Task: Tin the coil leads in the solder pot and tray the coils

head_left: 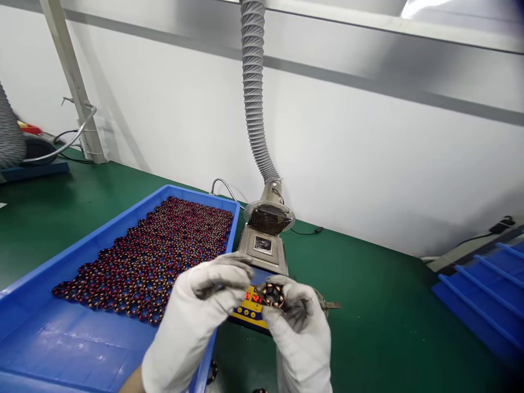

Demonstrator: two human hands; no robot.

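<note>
"Where's the wound stator?"

"Pinched in a narrow grip by the gloved right hand, with the gloved left hand curled just beside it."

"And around them?"

"A green bench mat, a blue tray packed with stators, a ribbed extraction hose, and a white wall."

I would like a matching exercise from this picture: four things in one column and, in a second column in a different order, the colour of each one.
Things:
1. Glove on the right hand, which holds a wound coil ring
2. Ribbed hose
3. Tray rim
4. Bench mat

Colours:
A. Green
B. White
C. Blue
D. Grey

Right pairs: 1-B, 2-D, 3-C, 4-A.
</note>
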